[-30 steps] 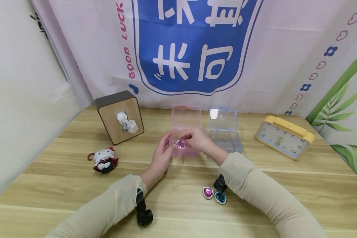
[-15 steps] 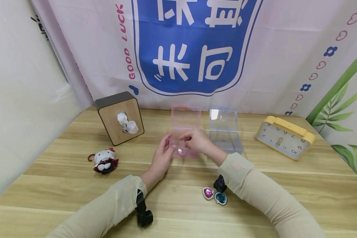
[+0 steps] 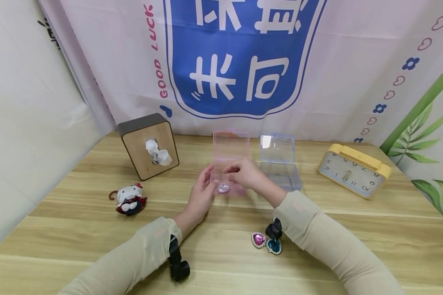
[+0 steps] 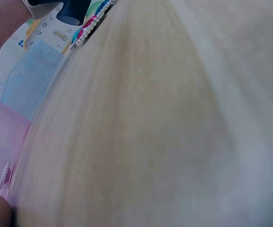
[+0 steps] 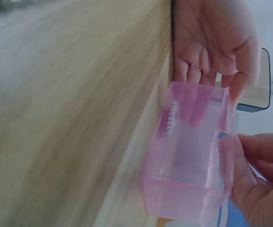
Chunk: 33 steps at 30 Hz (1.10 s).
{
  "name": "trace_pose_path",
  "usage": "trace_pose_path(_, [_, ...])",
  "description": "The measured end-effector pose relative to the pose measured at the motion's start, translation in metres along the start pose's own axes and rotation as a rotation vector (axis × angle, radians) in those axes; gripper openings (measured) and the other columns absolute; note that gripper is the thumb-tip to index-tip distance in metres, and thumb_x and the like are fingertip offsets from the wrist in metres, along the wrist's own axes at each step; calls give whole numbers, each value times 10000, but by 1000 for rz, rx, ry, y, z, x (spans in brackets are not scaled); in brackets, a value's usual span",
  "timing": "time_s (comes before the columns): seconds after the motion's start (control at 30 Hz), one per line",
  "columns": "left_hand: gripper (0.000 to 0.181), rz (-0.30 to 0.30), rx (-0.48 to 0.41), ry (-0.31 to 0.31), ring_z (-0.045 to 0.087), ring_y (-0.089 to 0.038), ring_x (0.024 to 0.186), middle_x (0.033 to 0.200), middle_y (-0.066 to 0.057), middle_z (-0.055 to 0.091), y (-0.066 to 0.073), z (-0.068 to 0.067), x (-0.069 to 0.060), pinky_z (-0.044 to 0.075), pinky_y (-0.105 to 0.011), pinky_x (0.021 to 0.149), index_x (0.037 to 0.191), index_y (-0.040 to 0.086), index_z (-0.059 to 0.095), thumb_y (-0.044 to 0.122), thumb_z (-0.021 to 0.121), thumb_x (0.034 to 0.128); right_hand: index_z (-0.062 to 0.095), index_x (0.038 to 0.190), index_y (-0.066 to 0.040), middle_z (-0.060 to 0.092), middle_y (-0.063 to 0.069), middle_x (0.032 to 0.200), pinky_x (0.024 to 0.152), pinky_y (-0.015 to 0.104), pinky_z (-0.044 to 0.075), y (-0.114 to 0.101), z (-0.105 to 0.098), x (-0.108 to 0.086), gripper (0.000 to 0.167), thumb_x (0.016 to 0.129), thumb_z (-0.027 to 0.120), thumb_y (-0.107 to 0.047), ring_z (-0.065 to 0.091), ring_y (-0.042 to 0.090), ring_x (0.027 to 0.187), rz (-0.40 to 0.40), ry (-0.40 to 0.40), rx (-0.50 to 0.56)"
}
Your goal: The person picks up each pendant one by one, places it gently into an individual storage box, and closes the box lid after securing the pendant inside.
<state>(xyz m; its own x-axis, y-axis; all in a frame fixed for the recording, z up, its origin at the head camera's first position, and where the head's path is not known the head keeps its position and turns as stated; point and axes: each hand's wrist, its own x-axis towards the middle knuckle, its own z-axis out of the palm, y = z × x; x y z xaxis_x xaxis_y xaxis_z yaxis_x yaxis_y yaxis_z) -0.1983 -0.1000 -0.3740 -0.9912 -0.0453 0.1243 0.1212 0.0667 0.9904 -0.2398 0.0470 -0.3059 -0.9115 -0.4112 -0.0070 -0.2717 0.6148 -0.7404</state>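
The pink clear box (image 3: 231, 190) stands with its lid raised. My left hand (image 3: 198, 199) grips its left side, thumb near the front corner and fingers along the wall. Inside, near the front left, lies a rhinestone-edged heart gem (image 3: 223, 188), which looks pale from above; the right wrist view shows the gem (image 5: 171, 120) through the pink wall (image 5: 183, 156). Over the box is my right hand (image 3: 248, 176), fingers bent loosely, with nothing visible between them; its fingers (image 5: 264, 146) are beside the rim.
Right of the pink box stands an open blue clear box (image 3: 280, 175). A pink heart gem (image 3: 259, 239) and a teal one (image 3: 274, 246) lie near my right wrist. Around them are a tissue box (image 3: 147, 147), a small figurine (image 3: 130, 198) and a yellow clock (image 3: 354, 170).
The purple heart gem, earlier held up by the right hand, has gone down into the pink box. The right hand has let go of it; the left hand has stayed in place.
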Motion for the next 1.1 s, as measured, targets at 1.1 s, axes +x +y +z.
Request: trace_pose_path(1.1, [517,5,-17,-4,313,-311,1345,1458,-210,319,0,1,0,270,-398,1118,1413,65,345,53,485,916,642,1056,56,654,140,943,772,302,563,8,-33,-42,218,873,600,-54,629,156,811,-13,-20,244])
